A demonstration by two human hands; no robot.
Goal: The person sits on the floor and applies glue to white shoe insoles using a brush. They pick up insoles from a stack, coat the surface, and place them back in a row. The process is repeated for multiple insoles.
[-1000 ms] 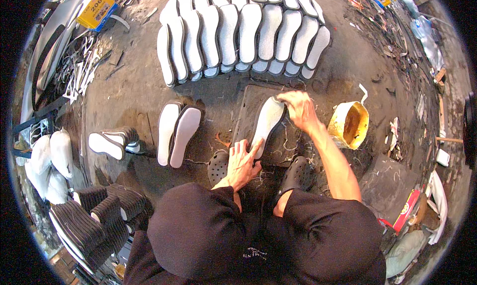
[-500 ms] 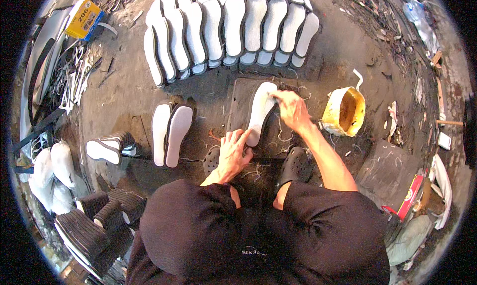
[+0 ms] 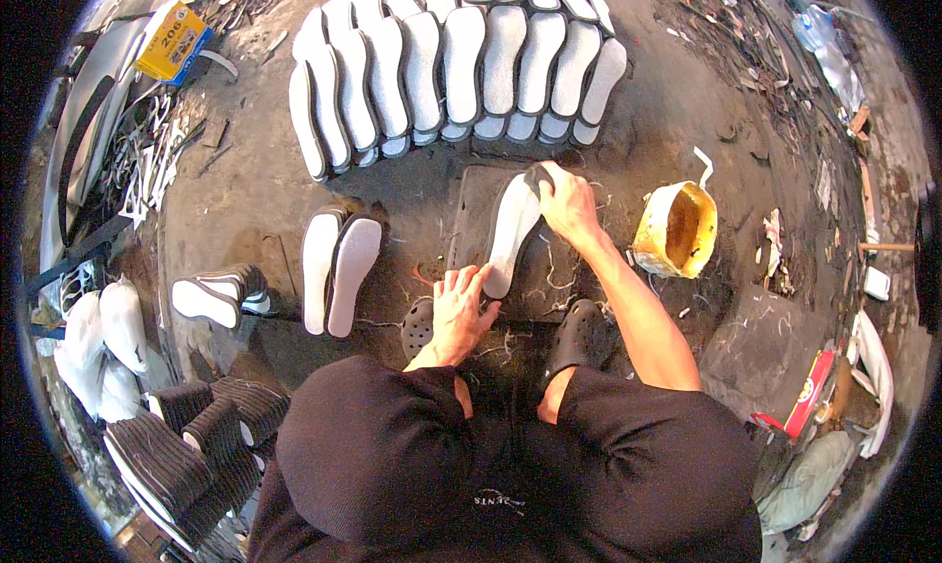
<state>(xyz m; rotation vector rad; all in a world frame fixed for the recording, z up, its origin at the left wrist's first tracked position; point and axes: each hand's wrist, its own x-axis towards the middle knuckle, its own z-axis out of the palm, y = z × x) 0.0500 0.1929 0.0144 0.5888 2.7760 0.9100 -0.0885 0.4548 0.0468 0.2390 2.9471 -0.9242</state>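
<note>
A white shoe sole [image 3: 510,227] lies lengthwise on a dark flat board [image 3: 469,210] on the floor in front of me. My left hand [image 3: 459,308] presses down on the sole's near end, fingers spread. At the sole's far end my right hand [image 3: 566,202] is closed around a small dark tool [image 3: 536,177], whose kind I cannot make out. A yellow pot [image 3: 675,229] with brownish contents stands just right of that hand.
Several white soles [image 3: 461,62] lean in an arc at the back. Two soles [image 3: 336,268] lie left of the board, and more soles [image 3: 211,296] further left. Dark ribbed soles [image 3: 186,435] are stacked at lower left. My dark clogs [image 3: 579,332] flank the board's near edge. Scraps litter the floor.
My right hand has slid from partway along the sole to its far tip. My left hand stays on the near end. The view has shifted slightly.
</note>
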